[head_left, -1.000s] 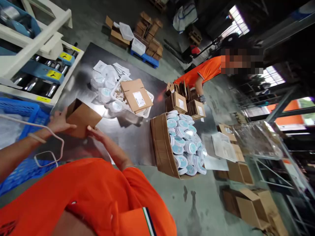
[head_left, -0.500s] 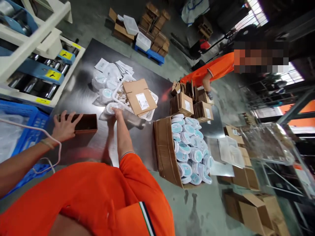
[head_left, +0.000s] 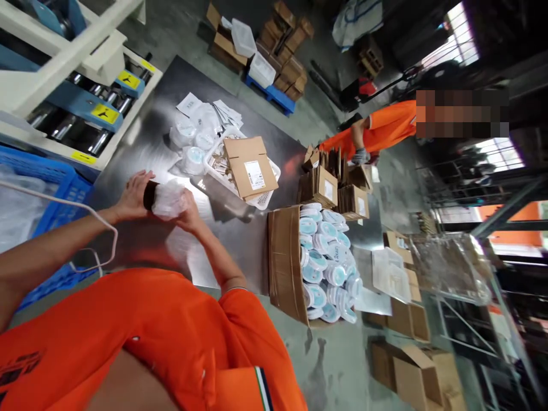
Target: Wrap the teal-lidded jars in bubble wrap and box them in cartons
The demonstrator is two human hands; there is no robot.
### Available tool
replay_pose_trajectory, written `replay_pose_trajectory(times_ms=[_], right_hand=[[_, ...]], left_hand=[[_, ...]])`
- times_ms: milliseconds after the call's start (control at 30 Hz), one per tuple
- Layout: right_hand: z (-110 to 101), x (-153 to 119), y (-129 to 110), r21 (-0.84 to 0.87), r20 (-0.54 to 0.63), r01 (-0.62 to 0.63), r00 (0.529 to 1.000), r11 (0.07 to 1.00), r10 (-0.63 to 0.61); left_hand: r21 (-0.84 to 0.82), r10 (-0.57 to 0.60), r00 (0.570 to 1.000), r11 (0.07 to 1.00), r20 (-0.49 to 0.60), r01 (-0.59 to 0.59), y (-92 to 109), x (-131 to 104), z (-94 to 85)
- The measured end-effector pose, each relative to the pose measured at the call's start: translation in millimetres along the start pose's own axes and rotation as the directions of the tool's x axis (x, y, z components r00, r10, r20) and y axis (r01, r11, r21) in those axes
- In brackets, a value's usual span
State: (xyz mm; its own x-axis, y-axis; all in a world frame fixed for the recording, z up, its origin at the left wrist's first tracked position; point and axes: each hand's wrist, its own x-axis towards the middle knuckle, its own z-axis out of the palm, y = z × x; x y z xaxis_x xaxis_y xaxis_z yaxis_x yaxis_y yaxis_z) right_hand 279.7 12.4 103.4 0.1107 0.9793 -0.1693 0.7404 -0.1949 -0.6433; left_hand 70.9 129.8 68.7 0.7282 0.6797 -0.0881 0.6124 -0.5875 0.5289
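My left hand [head_left: 135, 197] is closed around a small cardboard box [head_left: 149, 196], whose dark inside shows beside my fingers. In my right hand [head_left: 188, 212] is a round tub wrapped in clear plastic [head_left: 168, 200], held against the box's open end. How far the tub sits inside the box is hidden by the crumpled wrap. Beyond my hands, more plastic-wrapped tubs [head_left: 194, 158] lie on the metal table [head_left: 240, 242]. Beside them stands a white basket [head_left: 274, 171] of small pieces, with a flat folded carton [head_left: 252, 169] lying across it.
At the right, a large carton [head_left: 285, 251] is full of round white-and-blue tubs. Folded cartons [head_left: 319, 187] stand behind it, near a co-worker in orange [head_left: 391, 123]. A roller conveyor [head_left: 100, 140] and a blue crate [head_left: 72, 188] with a pale cable [head_left: 112, 228] are at left.
My right hand has picked a wrapped tub from the pile and brought it left to the box. My left hand has gone from spread fingers to gripping the box, now turned towards the tub.
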Motion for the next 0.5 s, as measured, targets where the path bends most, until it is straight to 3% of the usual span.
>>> replay_pose_trajectory(times_ms=[67,167,267,367,500], right_hand=[[4.2,2.5,-6.2,-0.132,0.1,0.104,0.991,0.986,-0.091],[-5.3,12.1,-11.5,-0.246,0.202,0.173,0.971,0.954,-0.124],[-23.0,18.0,-13.0,-0.25,0.162,0.155,0.98,0.956,-0.117],[-24.0,18.9,-14.5,-0.212,0.159,0.122,0.983,0.97,-0.089],[-15.9,39.9,-13.7,-0.188,0.425,0.253,0.892,0.949,-0.154]], left_hand=[[0.004,0.021,1.0,1.0,0.013,-0.021,0.9,0.3,0.6],[0.022,0.022,0.998,0.999,0.051,-0.024,-0.9,0.7,1.4],[0.023,0.028,0.997,0.999,0.07,-0.03,-6.7,1.5,5.3],[0.026,0.079,0.995,0.996,0.064,-0.081,-14.4,2.1,13.9],[0.084,0.184,0.978,0.978,0.099,-0.192,-22.5,1.1,26.5]])
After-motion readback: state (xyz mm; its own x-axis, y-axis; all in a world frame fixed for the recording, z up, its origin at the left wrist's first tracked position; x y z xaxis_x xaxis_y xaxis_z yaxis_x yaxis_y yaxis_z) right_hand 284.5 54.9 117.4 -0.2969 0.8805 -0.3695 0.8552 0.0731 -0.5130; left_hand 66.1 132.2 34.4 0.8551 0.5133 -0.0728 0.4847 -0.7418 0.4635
